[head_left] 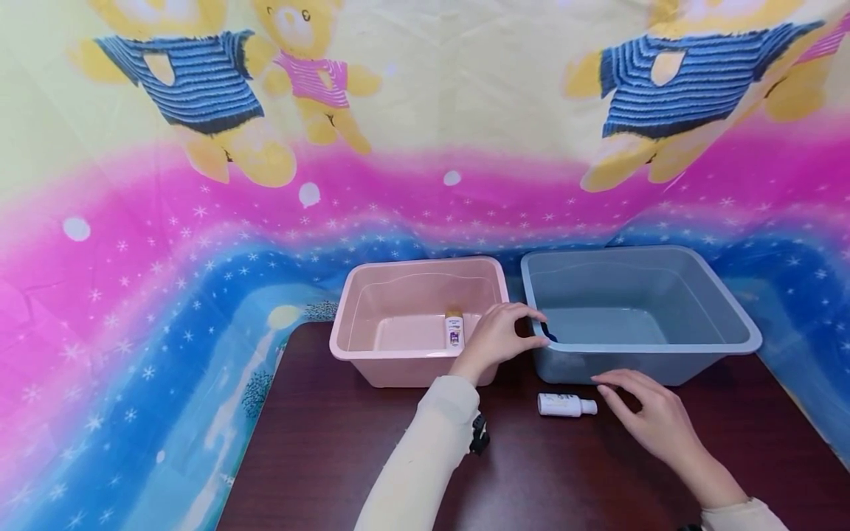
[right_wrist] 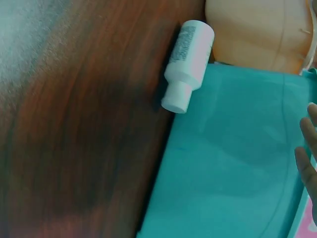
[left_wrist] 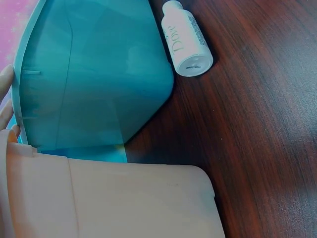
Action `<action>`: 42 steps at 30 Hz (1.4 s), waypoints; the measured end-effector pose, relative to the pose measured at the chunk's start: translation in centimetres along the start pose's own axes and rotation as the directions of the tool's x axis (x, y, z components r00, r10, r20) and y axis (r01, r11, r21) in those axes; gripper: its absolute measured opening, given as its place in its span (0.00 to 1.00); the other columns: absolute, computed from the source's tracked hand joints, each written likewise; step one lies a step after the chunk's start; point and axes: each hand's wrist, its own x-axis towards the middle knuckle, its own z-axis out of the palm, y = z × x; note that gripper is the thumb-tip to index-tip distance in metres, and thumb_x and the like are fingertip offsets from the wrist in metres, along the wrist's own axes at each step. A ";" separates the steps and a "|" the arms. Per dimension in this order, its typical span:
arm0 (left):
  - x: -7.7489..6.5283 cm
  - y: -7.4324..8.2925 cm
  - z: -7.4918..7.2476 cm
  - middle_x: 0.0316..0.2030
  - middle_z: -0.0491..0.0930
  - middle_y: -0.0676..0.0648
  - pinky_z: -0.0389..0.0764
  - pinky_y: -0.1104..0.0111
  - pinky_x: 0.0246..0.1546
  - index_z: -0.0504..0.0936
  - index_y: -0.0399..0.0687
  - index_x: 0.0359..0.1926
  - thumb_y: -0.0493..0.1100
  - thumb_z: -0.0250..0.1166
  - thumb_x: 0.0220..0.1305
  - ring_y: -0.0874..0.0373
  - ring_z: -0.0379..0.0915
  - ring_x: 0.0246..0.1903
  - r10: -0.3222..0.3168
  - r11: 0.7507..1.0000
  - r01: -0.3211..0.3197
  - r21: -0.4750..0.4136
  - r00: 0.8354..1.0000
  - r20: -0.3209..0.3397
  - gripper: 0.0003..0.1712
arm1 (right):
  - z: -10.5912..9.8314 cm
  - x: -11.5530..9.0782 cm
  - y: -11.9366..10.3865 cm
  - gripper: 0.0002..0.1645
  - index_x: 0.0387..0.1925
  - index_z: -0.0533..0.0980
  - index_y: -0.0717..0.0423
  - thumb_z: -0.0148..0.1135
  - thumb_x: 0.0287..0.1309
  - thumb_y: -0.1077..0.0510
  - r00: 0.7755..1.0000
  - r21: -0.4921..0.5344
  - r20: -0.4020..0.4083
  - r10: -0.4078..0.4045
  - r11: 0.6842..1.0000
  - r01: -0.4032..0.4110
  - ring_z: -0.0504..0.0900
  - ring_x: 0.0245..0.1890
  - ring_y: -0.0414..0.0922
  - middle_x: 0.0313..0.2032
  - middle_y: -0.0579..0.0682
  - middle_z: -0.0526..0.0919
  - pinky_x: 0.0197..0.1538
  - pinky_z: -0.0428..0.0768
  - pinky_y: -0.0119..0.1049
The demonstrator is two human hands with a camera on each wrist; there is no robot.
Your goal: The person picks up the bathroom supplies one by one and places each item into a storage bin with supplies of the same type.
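My left hand (head_left: 498,338) reaches over the near left corner of the grey bin (head_left: 637,346). Its thumb and fingertips pinch a small dark thing (head_left: 548,332) at the rim; most of it is hidden, so its kind cannot be told. In the left wrist view only fingertips (left_wrist: 6,82) show beyond the bin's edge. A white Dove bottle (head_left: 561,405) lies on its side on the table before the grey bin, its cap to the right. Just right of that cap, my right hand (head_left: 654,417) hovers with loosely bent fingers and holds nothing.
Left of the grey bin stands a pink bin (head_left: 339,343). A small white bottle (head_left: 454,332) with a gold cap and purple label lies inside it. Both bins stand on a dark wooden table (head_left: 319,442), against a backdrop cloth (head_left: 412,184) printed with bears.
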 end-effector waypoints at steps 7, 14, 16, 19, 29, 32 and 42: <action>0.1 0.1 0.0 0.52 0.80 0.64 0.67 0.66 0.63 0.84 0.66 0.53 0.59 0.70 0.60 0.67 0.69 0.55 0.004 1.000 -0.004 0.003 1.000 -0.003 0.20 | 1.1 -0.6 0.1 0.23 0.41 0.85 0.44 0.75 0.43 0.70 0.998 0.084 0.066 -0.004 0.996 -0.002 0.78 0.45 0.32 0.41 0.39 0.84 0.51 0.67 0.15; 0.0 0.1 -0.1 0.52 0.80 0.64 0.66 0.66 0.64 0.85 0.65 0.53 0.58 0.70 0.60 0.67 0.70 0.55 0.015 1.000 -0.015 0.015 1.000 -0.003 0.20 | 2.0 -1.0 0.3 0.23 0.41 0.84 0.41 0.75 0.46 0.69 0.995 0.100 0.102 0.011 0.995 -0.021 0.80 0.43 0.34 0.41 0.37 0.84 0.48 0.69 0.17; 0.0 0.1 -0.1 0.52 0.80 0.64 0.66 0.66 0.64 0.85 0.65 0.53 0.58 0.70 0.60 0.67 0.70 0.55 0.016 1.000 -0.015 0.016 1.000 -0.004 0.20 | 2.3 -1.1 0.3 0.23 0.41 0.84 0.40 0.75 0.47 0.69 0.994 0.102 0.109 0.020 0.994 -0.031 0.80 0.42 0.34 0.40 0.37 0.84 0.48 0.69 0.17; 0.0 0.0 -0.2 0.52 0.80 0.64 0.66 0.66 0.63 0.85 0.66 0.53 0.59 0.70 0.60 0.67 0.70 0.55 0.019 1.000 -0.019 0.016 1.000 -0.004 0.20 | 2.6 -1.2 0.3 0.20 0.41 0.85 0.42 0.75 0.48 0.67 0.992 0.114 0.120 0.028 0.993 -0.042 0.80 0.42 0.34 0.40 0.37 0.84 0.48 0.68 0.17; -0.1 0.0 -0.2 0.52 0.80 0.63 0.66 0.66 0.64 0.84 0.66 0.53 0.59 0.70 0.60 0.67 0.69 0.56 0.016 1.000 -0.016 0.024 1.000 0.003 0.20 | 3.7 -1.6 0.4 0.17 0.41 0.85 0.44 0.75 0.50 0.65 0.988 0.133 0.144 0.057 0.988 -0.076 0.79 0.36 0.37 0.40 0.37 0.83 0.38 0.71 0.22; 0.0 0.0 -0.2 0.53 0.80 0.63 0.66 0.65 0.64 0.84 0.66 0.53 0.58 0.70 0.60 0.67 0.69 0.56 0.014 1.000 -0.014 0.024 1.000 0.004 0.20 | 4.1 -1.6 0.5 0.16 0.41 0.85 0.46 0.75 0.50 0.64 0.986 0.139 0.154 0.059 0.987 -0.080 0.80 0.36 0.38 0.40 0.37 0.83 0.39 0.70 0.21; -0.1 0.1 -0.2 0.52 0.80 0.63 0.67 0.65 0.64 0.84 0.65 0.53 0.58 0.70 0.60 0.66 0.70 0.55 0.017 1.000 -0.017 0.010 1.000 0.008 0.19 | 4.6 -2.0 0.9 0.17 0.42 0.84 0.46 0.76 0.49 0.63 0.979 0.123 0.183 0.085 0.986 -0.109 0.78 0.43 0.34 0.42 0.37 0.83 0.46 0.67 0.17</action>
